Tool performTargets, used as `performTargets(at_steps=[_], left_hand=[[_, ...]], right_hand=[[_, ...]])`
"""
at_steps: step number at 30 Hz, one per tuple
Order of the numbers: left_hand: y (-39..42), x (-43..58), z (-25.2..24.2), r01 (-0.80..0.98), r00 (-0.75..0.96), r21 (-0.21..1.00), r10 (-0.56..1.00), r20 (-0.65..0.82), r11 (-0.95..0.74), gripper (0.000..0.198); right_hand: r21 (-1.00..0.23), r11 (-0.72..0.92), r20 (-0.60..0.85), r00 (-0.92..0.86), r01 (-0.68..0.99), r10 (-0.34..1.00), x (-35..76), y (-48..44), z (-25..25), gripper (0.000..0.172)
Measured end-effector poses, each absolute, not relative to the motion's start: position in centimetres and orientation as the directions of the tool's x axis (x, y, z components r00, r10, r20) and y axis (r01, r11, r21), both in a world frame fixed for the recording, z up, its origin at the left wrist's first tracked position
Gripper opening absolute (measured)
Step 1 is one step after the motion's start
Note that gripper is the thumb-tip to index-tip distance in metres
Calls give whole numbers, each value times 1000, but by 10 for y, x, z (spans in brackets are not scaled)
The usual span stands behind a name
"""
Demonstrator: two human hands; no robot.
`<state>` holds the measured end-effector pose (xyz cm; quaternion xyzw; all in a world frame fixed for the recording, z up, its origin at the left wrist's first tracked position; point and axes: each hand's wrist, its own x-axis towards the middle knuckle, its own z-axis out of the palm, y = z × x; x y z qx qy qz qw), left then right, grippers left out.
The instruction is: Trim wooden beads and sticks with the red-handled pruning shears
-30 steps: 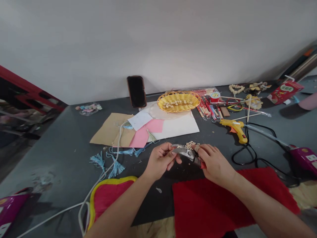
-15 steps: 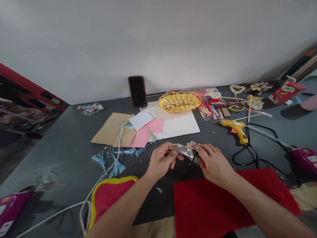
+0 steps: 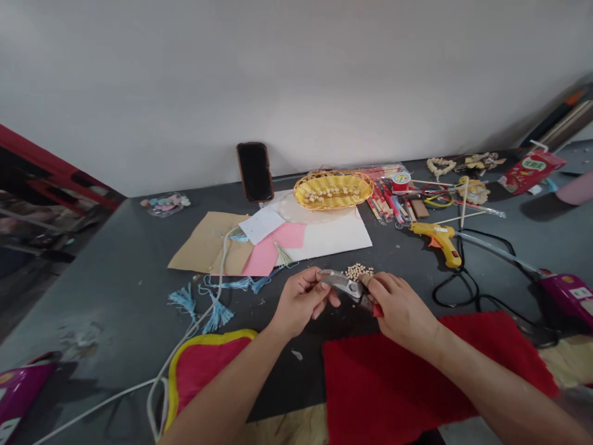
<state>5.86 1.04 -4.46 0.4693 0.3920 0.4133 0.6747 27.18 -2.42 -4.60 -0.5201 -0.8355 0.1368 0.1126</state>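
Note:
Metal pruning shears (image 3: 346, 287) with a red grip lie across both of my hands. My left hand (image 3: 301, 303) holds the steel head, with its fingers curled around it. My right hand (image 3: 402, 307) grips the handle end, and a bandage or tape seems to wrap one fingertip. Just beyond the shears, a small heap of pale wooden beads (image 3: 359, 271) sits on the dark tabletop (image 3: 319, 377), almost touching my right fingertips. The shears' red grip is mostly hidden by my right hand.
Red felt (image 3: 417, 377) lies below my right arm. Blue tassels (image 3: 217, 315) and white cord (image 3: 188, 327) lie to the left. Beyond stand a yellow woven basket (image 3: 345, 175) holding beads, papers (image 3: 319, 238), a phone (image 3: 254, 172) and a yellow glue gun (image 3: 438, 241).
My hands have shifted only slightly, turning the shears a little. The view has moved a touch, and the bead heap stays in place.

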Motion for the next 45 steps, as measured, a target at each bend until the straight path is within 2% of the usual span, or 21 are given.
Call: performTargets(at_steps=[11, 14, 17, 19, 30, 33, 36, 39, 43, 45], left_hand=[[11, 56, -41, -197, 437, 944, 885, -158, 266, 29], [10, 57, -42, -192, 414, 951, 898, -147, 244, 28], [10, 57, -43, -179, 402, 954, 903, -150, 239, 29], [10, 57, -43, -187, 420, 949, 894, -155, 252, 30], [13, 51, -38, -340, 623, 798, 755, -205, 497, 30], [14, 51, -39, -342, 616, 790, 756, -220, 508, 28], [14, 54, -42, -335, 564, 806, 789, -243, 488, 27], [14, 58, -44, -311, 467, 865, 856, -222, 394, 30], [11, 60, -43, -159, 290, 966, 945, -152, 204, 30], [10, 60, -41, -103, 259, 984, 959, -117, 148, 29]], right_hand=[[-448, 491, 32, -536, 747, 844, 286, -19, -37, 60], [-415, 485, 28, -523, 769, 852, 285, -18, -36, 62], [-355, 467, 28, -490, 810, 871, 282, -18, -35, 57], [-357, 468, 34, -489, 808, 871, 281, -18, -35, 55], [-423, 508, 85, -525, 751, 847, 280, -19, -38, 57], [-426, 501, 77, -521, 753, 850, 280, -20, -38, 55], [-422, 482, 54, -509, 768, 859, 280, -21, -38, 54], [-434, 474, 54, -503, 766, 863, 279, -20, -40, 53], [-401, 453, 58, -471, 796, 880, 278, -19, -42, 53], [-382, 447, 56, -463, 809, 885, 278, -20, -42, 55]])
